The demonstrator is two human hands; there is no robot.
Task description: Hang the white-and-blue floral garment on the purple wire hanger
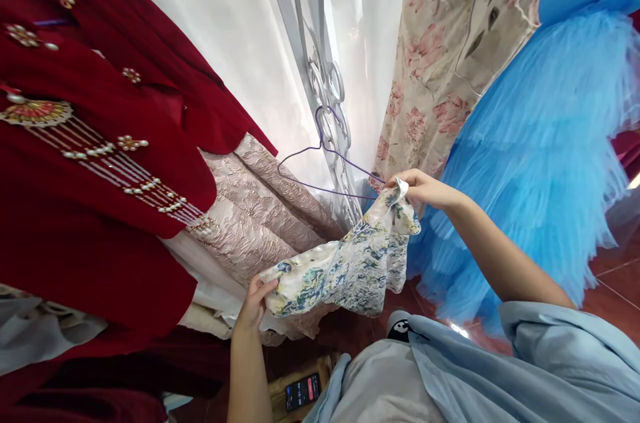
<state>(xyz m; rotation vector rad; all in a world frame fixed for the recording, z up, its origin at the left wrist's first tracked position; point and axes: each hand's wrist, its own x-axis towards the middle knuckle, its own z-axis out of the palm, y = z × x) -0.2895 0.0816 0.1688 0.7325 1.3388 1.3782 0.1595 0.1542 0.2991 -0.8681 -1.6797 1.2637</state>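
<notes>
Pinching one end of one floral garment (345, 274), the right hand (423, 188) sits at the corner of one purple hanger (350, 163); the left hand (253, 302) grips the garment's other end, lower down, in midair. Outward hang one beaded red garment (100, 210) and one blue tulle dress (540, 143); one phone (303, 392) lies below.

1 phone (303, 392) on wooden surface (277, 391)

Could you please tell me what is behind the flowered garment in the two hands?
Behind the flowered garment, part of a pink textured fabric shows on the left and a blue ruffled dress on the right. What the garment itself covers cannot be seen.
</notes>
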